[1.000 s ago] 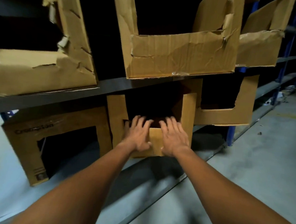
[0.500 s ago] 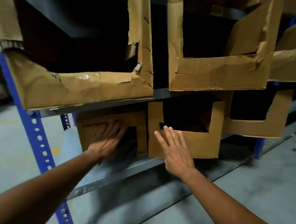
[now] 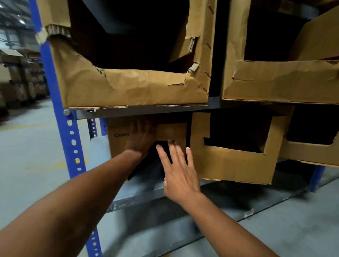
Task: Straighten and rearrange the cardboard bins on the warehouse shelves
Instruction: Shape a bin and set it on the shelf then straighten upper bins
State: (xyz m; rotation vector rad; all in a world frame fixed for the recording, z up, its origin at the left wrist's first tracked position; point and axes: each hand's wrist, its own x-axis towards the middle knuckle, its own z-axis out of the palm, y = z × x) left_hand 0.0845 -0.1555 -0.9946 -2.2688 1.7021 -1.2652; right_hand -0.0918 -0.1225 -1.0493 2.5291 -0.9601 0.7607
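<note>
Grey upper shelf carries two torn bins side by side: left bin overhangs the edge, right bin sits just beside it. On the lower shelf, three more in a row: printed bin by the blue post, cut-front bin in the middle, another bin far right. Concrete floor lies below.

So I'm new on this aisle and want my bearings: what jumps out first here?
The torn cardboard bin on the upper shelf at left, its front edge ripped and crumpled. Below it, the left hand lies flat on a printed bin on the lower shelf, with the right hand spread open beside it. A blue upright post runs down the left.
</note>
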